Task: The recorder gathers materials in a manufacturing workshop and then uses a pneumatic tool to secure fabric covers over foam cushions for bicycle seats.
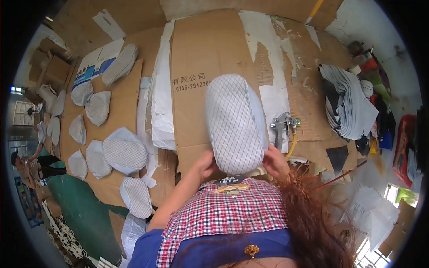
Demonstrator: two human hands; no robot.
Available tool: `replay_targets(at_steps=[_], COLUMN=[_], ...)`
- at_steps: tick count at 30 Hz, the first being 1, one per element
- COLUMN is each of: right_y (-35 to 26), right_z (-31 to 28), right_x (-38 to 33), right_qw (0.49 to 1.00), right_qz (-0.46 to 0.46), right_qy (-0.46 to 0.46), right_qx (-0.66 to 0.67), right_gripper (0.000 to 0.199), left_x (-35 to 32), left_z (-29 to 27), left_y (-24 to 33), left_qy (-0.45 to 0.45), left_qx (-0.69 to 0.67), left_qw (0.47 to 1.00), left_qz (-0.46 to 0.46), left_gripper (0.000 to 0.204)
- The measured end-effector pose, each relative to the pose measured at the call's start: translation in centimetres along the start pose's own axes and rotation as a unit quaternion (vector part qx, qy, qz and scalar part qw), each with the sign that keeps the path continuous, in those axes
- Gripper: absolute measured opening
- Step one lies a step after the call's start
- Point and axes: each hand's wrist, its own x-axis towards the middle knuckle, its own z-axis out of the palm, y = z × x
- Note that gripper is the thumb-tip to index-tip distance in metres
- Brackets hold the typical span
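Observation:
Both my hands hold one rounded grey fabric piece with a quilted diamond pattern above the cardboard-covered table. My left hand grips its lower left edge. My right hand grips its lower right edge. The piece stands nearly upright in front of me, its lower rim near my chest. A second, lighter layer shows along its right side.
Several similar grey pieces lie spread on cardboard at the left. A metal spray gun with a yellow hose lies just right of the held piece. A stack of grey sheets sits at the right. Another person stands far left.

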Motion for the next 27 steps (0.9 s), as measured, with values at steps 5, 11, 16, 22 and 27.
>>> replay_targets(at_steps=[5,11,16,22,27], right_y=[2.5,9.8,14.7,2.8,4.2], right_z=[-3.9,-11.1,-19.1,2.2,0.4], right_x=[-4.7,0.2,1.7,5.0,7.6], right_qw=[0.999,0.968,0.896,0.978,0.986], right_qz=[0.049,-0.012,-0.061,-0.179,-0.125], right_qy=[0.019,0.247,0.430,0.103,0.108], right_qx=[0.008,0.052,0.091,0.020,0.008], right_gripper=[0.037,0.035,0.034,0.012,0.010], left_x=[-0.7,0.9,0.1,0.5,2.2], left_z=[0.2,-0.9,-0.2,-2.8,-4.2], left_y=[-1.8,-2.8,-2.9,2.6,0.6], left_qy=[-0.073,-0.148,-0.160,-0.021,0.084], left_qx=[-0.029,0.017,0.007,-0.106,-0.119], left_qw=[0.995,0.983,0.982,0.992,0.985], left_qz=[-0.056,-0.105,-0.098,0.061,0.094], left_gripper=[0.033,0.017,0.020,0.029,0.028])
